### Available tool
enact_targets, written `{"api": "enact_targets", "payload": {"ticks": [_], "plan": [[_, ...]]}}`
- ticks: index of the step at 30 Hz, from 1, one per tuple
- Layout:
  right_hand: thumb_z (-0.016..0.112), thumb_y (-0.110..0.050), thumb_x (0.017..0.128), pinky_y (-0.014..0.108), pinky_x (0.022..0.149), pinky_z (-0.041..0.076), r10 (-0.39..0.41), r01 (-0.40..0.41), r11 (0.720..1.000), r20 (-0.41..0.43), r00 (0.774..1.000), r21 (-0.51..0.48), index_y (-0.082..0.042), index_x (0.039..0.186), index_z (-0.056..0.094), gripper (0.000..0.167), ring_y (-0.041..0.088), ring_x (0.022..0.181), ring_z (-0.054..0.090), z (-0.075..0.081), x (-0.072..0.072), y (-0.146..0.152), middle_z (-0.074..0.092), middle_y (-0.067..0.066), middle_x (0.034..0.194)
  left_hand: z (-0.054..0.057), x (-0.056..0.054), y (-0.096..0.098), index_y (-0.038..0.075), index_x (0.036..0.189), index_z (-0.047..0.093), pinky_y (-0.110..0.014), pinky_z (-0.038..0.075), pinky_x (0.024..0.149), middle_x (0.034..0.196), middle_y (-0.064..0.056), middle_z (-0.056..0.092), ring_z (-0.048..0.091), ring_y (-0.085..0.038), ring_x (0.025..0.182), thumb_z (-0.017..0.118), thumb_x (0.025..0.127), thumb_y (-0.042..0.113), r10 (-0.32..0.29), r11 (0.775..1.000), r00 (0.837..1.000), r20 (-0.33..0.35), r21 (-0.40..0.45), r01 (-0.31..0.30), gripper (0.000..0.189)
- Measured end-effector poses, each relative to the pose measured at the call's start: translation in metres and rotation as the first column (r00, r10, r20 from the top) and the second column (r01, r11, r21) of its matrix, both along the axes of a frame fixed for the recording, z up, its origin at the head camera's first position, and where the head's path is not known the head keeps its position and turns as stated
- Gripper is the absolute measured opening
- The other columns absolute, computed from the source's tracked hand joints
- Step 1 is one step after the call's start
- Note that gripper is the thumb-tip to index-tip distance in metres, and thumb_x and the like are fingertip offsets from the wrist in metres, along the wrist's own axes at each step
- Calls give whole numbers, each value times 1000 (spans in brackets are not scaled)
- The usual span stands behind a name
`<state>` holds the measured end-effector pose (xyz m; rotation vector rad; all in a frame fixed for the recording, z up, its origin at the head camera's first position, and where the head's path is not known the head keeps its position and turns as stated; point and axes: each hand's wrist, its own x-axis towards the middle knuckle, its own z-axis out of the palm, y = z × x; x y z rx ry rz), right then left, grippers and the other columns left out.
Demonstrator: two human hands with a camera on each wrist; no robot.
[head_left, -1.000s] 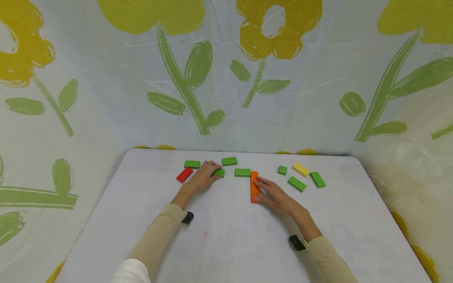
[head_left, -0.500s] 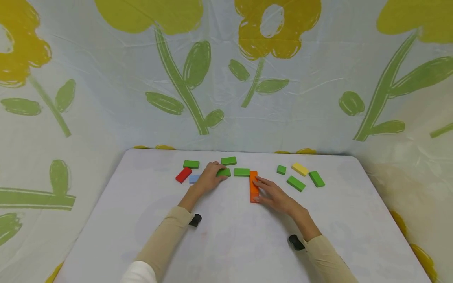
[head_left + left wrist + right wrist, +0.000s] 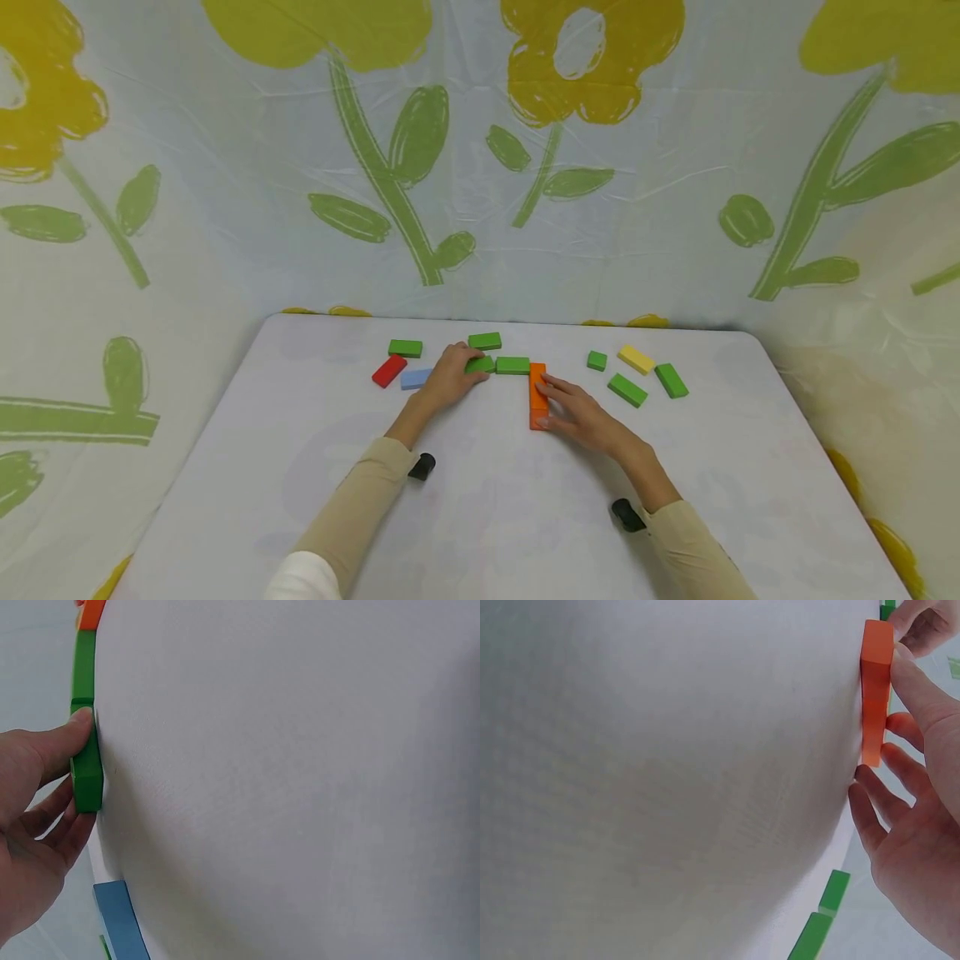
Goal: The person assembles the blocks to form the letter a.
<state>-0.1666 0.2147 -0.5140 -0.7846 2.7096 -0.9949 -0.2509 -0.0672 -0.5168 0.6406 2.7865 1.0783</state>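
My left hand pinches a green block between thumb and fingers. Its far end meets a second green block, which abuts the upper left side of two orange blocks laid end to end. My right hand rests on the right side of the orange pair, thumb at the nearer block and fingers loosely bent along the farther one. A blue block lies just left of my left hand, partly hidden by it.
Behind my left hand lies another green block. A red block and a green block sit at left. To the right are a small green block, a yellow block and two longer green blocks on the white table.
My left hand has slid right with the green block, closing the gap to the second green block and uncovering the blue one. My right hand stays at the orange blocks.
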Motion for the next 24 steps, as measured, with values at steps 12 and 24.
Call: {"api": "enact_targets", "payload": {"ticks": [12,24], "plan": [[72,-17,98,63,115,29,1,-1,1000,-16,1000,3,4,151,46,63,47,146,32,-1,0,1,34,24,161,-4,-1,0,-3,126,69,-45,49,97,113,-16,63,56,-31,107,77,93,15,-16,1000,1000,0,12,16,38],[71,-15,98,63,117,27,2,-2,1000,10,1000,-27,4,151,46,62,46,148,29,-1,0,3,32,23,162,1,-11,0,-3,127,67,-45,49,100,117,-18,63,57,-31,112,71,99,24,30,998,999,-16,53,-29,39]]}}
